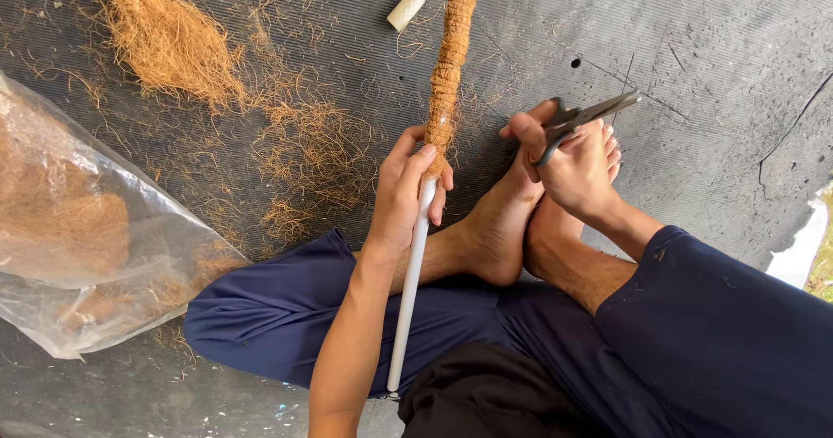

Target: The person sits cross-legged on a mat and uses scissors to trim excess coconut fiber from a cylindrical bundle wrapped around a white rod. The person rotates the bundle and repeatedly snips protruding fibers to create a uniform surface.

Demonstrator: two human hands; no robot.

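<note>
I sit cross-legged on a dark mat. My left hand (404, 191) grips a white pipe (409, 290) just below the point where brown coconut fibre is wrapped around it. The wrapped pole (449, 56) runs up and out of the top of the view. My right hand (568, 160) holds grey scissors (583, 117), blades pointing right and nearly closed, a short way to the right of the pole. My bare feet (503, 230) lie under and between both hands.
A heap of loose coconut fibre (169, 39) lies at the upper left, with strands scattered over the mat (711, 48). A clear plastic bag (87, 247) holding more fibre sits at the left. A short white pipe piece (415, 0) lies at the top.
</note>
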